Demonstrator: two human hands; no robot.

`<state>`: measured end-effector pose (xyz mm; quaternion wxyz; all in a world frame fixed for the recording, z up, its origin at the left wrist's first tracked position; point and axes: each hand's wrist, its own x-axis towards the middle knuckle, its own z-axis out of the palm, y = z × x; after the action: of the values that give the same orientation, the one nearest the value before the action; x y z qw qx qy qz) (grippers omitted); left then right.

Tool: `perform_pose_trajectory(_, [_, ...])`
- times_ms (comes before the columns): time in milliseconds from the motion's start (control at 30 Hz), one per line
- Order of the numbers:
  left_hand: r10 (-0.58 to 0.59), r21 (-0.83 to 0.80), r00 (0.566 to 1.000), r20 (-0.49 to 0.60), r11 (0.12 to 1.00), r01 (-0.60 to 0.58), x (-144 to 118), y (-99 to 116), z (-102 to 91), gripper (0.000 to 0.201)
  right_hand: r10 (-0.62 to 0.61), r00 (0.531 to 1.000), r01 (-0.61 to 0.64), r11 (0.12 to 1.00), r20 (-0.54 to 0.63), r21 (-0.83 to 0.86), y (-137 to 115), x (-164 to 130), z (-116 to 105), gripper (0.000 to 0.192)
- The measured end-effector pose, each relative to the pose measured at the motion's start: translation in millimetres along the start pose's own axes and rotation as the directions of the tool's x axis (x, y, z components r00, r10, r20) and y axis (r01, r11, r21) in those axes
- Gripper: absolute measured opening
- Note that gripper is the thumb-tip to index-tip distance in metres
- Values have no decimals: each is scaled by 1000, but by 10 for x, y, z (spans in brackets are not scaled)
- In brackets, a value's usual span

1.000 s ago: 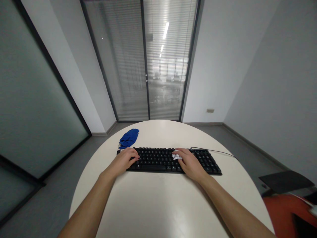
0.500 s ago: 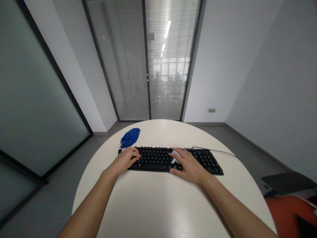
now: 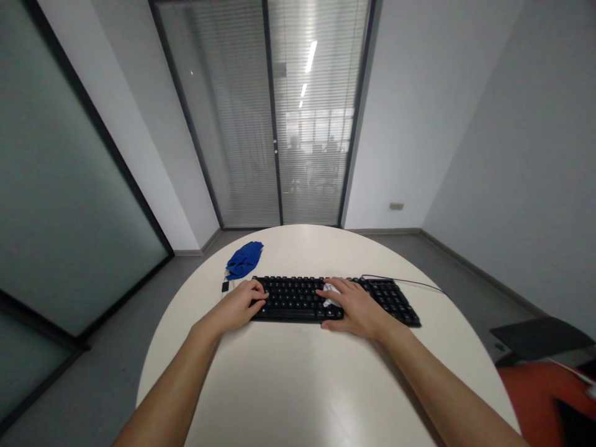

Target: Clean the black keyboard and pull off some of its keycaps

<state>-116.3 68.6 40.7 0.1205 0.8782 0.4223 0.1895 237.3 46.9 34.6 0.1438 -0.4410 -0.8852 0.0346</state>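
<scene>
Hands rest on a black keyboard (image 3: 326, 300) that lies across the middle of a round white tabletop (image 3: 298, 385). Left hand (image 3: 237, 307) sits at the keyboard's left end, fingers curled loosely, their tips touching the outer keys and the edge of the frame; it grips nothing. Right hand (image 3: 356, 307) lies flat over the middle of the keys, fingers spread, thumb at the near edge of the keyboard. Under its fingers shows a small crumpled white wad (image 3: 329, 290), pressed against the keys; how firmly it is held I cannot tell. Number-pad end of the keyboard stays uncovered to the right, and a thin black cable (image 3: 405, 282) runs from the far edge off toward the right rim. Just beyond the keyboard's left corner lies a blue cloth (image 3: 244, 258), apart from both hands. Beyond the tabletop stand glass panels with blinds (image 3: 274, 124).
</scene>
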Motion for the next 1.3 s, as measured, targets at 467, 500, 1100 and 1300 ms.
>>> perform_pose_trajectory(467, [25,-152,987,-160,987,-49,164,318,350,28,108,990,-108,994,-86,-6,294,-231,-328,31])
perform_pose_trajectory(500, [23,-136,988,-156,990,-44,168,326,353,27,121,988,-124,992,-99,-27,288,-222,-311,30])
perform_pose_trajectory(1100, [-63,70,992,-110,995,71,268,536,362,15,66,976,-60,997,-210,38,-67,-12,-56,36])
perform_pose_trajectory(1300, [-53,211,996,-69,975,67,302,610,381,16,59,974,-50,998,-218,48,-55,-17,-24,35])
